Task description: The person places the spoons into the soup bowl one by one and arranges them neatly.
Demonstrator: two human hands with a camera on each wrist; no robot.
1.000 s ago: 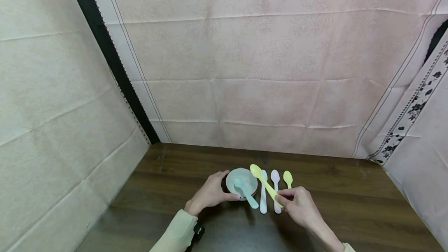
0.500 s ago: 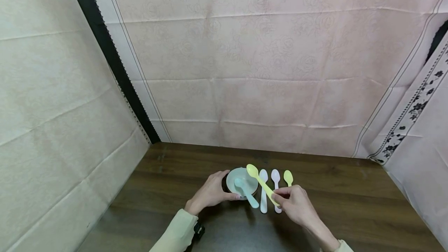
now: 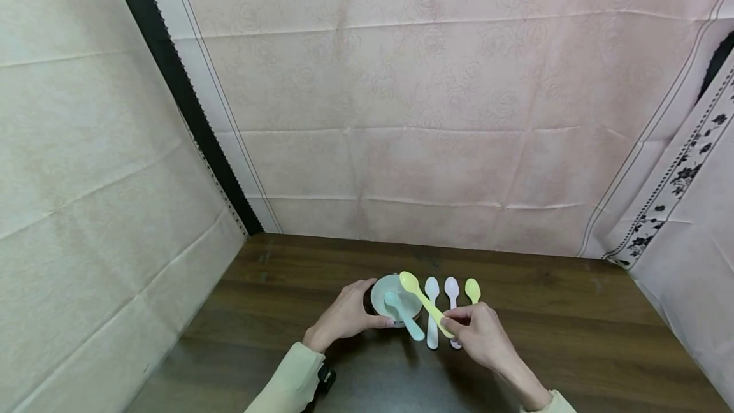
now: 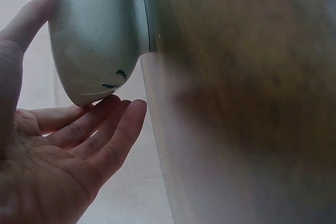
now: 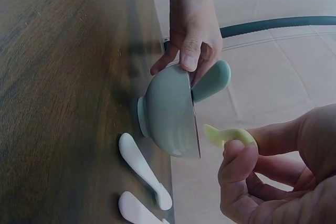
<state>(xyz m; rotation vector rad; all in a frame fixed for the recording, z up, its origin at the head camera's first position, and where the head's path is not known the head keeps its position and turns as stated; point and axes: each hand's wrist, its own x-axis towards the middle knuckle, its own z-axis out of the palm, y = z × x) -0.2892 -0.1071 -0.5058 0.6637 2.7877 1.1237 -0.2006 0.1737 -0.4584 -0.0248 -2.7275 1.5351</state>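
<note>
A pale green bowl (image 3: 395,284) stands on the table, a mint spoon (image 3: 411,326) leaning in it with its handle out over the rim. My left hand (image 3: 350,312) grips the bowl, thumb at the rim and fingertips against the far side; the left wrist view shows the bowl's outer wall (image 4: 94,30) with small dark marks. Between thumb and fingers, my right hand (image 3: 484,338) pinches a yellow spoon (image 3: 427,304) by its handle end. Its head overlaps the bowl's right rim in the head view. In the right wrist view the yellow spoon (image 5: 239,135) is held just outside the rim.
Right of the bowl, a whitish spoon (image 3: 432,289), a lilac spoon (image 3: 452,288) and another yellow spoon (image 3: 473,290) lie side by side on the dark wooden table (image 3: 275,324). Pale cloth hangings (image 3: 413,164) rise behind and at both sides.
My right hand has moved slightly left with the yellow spoon, bringing its head from beside the bowl to over its right rim. The left hand and bowl have stayed put.
</note>
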